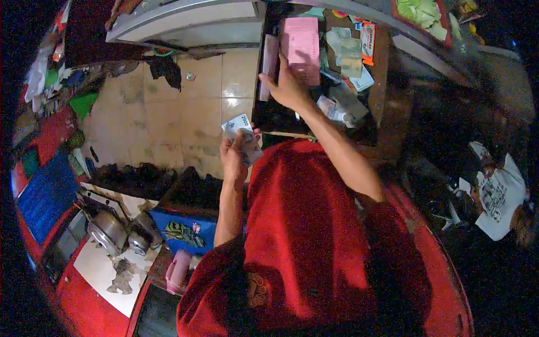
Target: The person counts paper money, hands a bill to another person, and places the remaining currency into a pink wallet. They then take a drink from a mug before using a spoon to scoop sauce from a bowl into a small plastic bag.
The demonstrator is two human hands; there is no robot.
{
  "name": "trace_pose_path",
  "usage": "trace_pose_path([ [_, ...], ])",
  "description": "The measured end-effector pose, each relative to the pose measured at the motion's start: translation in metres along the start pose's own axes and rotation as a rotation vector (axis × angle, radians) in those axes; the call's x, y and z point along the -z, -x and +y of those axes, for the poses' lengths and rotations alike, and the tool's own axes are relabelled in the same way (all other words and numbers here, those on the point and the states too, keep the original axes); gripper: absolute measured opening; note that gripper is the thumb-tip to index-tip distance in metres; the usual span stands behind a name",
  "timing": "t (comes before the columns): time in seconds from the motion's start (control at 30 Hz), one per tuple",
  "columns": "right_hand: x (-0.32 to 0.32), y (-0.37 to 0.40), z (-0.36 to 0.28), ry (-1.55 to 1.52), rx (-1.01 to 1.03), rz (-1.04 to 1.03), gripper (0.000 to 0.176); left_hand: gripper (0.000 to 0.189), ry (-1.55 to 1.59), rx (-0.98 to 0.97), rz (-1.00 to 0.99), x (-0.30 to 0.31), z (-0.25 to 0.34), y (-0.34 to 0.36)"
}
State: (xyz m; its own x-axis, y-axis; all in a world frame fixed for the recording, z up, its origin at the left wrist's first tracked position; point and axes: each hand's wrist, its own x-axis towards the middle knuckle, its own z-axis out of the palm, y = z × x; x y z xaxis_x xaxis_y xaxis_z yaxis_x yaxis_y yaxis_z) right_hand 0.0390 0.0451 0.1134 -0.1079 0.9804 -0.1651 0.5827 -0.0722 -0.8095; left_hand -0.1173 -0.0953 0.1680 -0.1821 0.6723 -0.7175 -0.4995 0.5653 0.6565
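My left hand [233, 154] is closed on a pale banknote [237, 122] printed with 2000, held over the tiled floor to the left of an open drawer [289, 135]. Over that drawer reaches my right hand [291, 91], thumb and index finger apart, nothing visible between them. Its fingertips overlap the edge of a pink printed paper [302, 42]. A narrow pink strip [269, 59] lies along the drawer's left side. Several banknotes [351, 59] are scattered on the right, beside an orange and white pack [368, 42]. Crumpled notes [335, 110] lie nearer me.
Steel pots [108, 231] and a pink pitcher [178, 269] stand at lower left. A dark cloth [165, 72] lies on the tiles [196, 106]. Cabbage [420, 17] fills a red crate at the top right. A person in a white shirt [499, 194] is at the right.
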Motion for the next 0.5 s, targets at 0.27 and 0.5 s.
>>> trace_pose_path([
  [0.27, -0.016, -0.017, 0.088, 0.041, 0.078, 0.234, 0.058, 0.023, 0.004, -0.076, 0.011, 0.006, -0.004, 0.001],
  [0.5, 0.110, 0.089, 0.036, 0.236, -0.047, -0.384, 0.044, 0.023, -0.147, -0.164, -0.024, -0.010, 0.015, -0.004],
])
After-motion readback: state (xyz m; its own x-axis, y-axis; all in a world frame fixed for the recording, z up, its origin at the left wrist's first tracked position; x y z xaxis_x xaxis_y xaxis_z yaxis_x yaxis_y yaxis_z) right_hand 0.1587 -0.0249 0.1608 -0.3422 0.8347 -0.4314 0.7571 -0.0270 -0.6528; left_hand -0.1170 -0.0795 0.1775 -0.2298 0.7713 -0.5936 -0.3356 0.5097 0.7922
